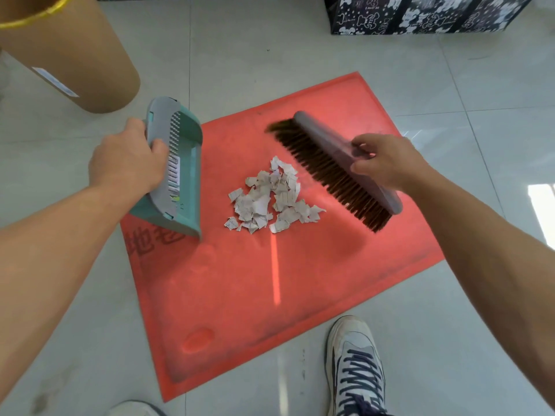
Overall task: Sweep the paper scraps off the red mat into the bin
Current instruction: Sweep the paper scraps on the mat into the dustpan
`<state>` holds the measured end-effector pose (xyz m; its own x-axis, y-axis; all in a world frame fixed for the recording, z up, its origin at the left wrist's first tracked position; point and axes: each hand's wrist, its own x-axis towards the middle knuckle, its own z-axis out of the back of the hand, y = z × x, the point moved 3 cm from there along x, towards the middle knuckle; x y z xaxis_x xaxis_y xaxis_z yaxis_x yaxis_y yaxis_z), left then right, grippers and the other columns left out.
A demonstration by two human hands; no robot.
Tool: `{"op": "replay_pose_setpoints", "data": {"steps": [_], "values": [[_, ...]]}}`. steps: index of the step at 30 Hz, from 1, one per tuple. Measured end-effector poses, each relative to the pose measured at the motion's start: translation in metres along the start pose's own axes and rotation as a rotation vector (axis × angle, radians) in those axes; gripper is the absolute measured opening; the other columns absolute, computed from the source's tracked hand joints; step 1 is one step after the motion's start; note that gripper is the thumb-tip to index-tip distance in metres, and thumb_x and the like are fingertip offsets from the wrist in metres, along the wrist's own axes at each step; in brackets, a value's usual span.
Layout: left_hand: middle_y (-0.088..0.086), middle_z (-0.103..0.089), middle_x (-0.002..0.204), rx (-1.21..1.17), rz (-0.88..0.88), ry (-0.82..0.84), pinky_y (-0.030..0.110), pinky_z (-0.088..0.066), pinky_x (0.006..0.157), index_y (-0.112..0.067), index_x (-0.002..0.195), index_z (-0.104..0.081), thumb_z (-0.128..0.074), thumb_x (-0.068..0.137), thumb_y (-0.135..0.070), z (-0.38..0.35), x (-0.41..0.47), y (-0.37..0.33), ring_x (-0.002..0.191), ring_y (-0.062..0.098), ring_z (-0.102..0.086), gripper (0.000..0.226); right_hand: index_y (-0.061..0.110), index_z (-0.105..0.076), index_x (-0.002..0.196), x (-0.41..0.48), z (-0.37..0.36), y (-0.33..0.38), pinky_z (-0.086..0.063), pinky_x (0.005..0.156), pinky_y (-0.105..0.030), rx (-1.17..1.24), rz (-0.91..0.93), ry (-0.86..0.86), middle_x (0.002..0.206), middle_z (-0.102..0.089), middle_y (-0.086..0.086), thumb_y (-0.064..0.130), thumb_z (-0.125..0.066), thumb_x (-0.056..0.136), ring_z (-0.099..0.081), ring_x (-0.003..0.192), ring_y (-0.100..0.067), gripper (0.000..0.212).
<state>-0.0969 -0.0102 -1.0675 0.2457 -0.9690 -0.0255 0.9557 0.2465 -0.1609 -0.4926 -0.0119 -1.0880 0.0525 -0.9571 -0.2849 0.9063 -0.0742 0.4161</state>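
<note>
A pile of torn white paper scraps [271, 199] lies near the middle of the red mat [270, 271] on the tiled floor. My left hand [129, 157] grips the back of a teal and grey dustpan [177, 172], which is tilted with its lip over the mat's left edge, left of the scraps. My right hand [381, 160] grips a brush [333, 169] with a purple-grey back and brown bristles. The brush hangs just right of the pile, bristles facing the scraps. The brown cardboard drum bin [75, 55] stands at the upper left, beyond the dustpan.
Black-and-white patterned boxes [420, 13] line the far right. My white shoe with dark laces [357, 367] stands on the tiles at the mat's near right edge, and the toe of the other shoe [132, 409] shows at the bottom. Grey tiles surround the mat.
</note>
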Motion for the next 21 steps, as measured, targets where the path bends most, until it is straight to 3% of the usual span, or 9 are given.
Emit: {"op": "replay_pose_setpoints", "data": {"steps": [4,8,13,18,21], "values": [[0.031,-0.06,0.1,-0.01,-0.002,0.007,0.045,-0.038,0.069,-0.007,0.108,-0.05,-0.042,0.094,-0.036,-0.003,0.001,-0.005,0.091,0.05,-0.054,0.033,0.007,-0.055,0.102,0.001,-0.003,-0.015,-0.041,0.067,-0.037,-0.127,-0.177,-0.204,0.089,-0.055,-0.018,0.018,-0.057,0.085,-0.05,0.082,-0.037,0.02],[0.031,-0.06,0.102,-0.023,0.0,0.01,0.045,-0.038,0.071,-0.008,0.109,-0.05,-0.043,0.094,-0.037,-0.005,0.003,-0.007,0.093,0.049,-0.054,0.033,0.006,-0.051,0.107,-0.006,-0.019,-0.029,-0.035,0.065,-0.038,-0.2,-0.308,-0.262,0.091,-0.053,-0.018,0.014,-0.054,0.087,-0.052,0.084,-0.04,0.022],[0.03,-0.06,0.101,-0.043,0.0,0.011,0.046,-0.039,0.072,-0.008,0.109,-0.051,-0.043,0.093,-0.036,-0.004,0.002,-0.008,0.092,0.048,-0.054,0.034,0.005,-0.052,0.109,-0.011,-0.053,-0.038,-0.035,0.066,-0.037,-0.173,-0.316,-0.148,0.103,-0.059,-0.022,0.017,-0.057,0.086,-0.058,0.093,-0.042,0.026],[0.031,-0.059,0.102,-0.05,0.01,0.013,0.046,-0.038,0.071,-0.007,0.109,-0.051,-0.043,0.094,-0.036,-0.003,0.001,-0.008,0.093,0.049,-0.053,0.033,0.003,-0.058,0.095,0.002,-0.062,-0.018,-0.035,0.062,-0.033,-0.031,-0.216,-0.141,0.087,-0.062,-0.02,0.021,-0.058,0.084,-0.051,0.076,-0.034,0.021],[0.031,-0.06,0.102,-0.062,0.003,0.014,0.047,-0.04,0.073,-0.008,0.109,-0.05,-0.043,0.093,-0.036,-0.003,0.001,-0.008,0.093,0.049,-0.053,0.033,0.004,-0.054,0.094,0.005,-0.054,-0.009,-0.035,0.062,-0.034,-0.056,-0.176,-0.179,0.08,-0.053,-0.016,0.019,-0.055,0.085,-0.047,0.072,-0.033,0.017]]}}
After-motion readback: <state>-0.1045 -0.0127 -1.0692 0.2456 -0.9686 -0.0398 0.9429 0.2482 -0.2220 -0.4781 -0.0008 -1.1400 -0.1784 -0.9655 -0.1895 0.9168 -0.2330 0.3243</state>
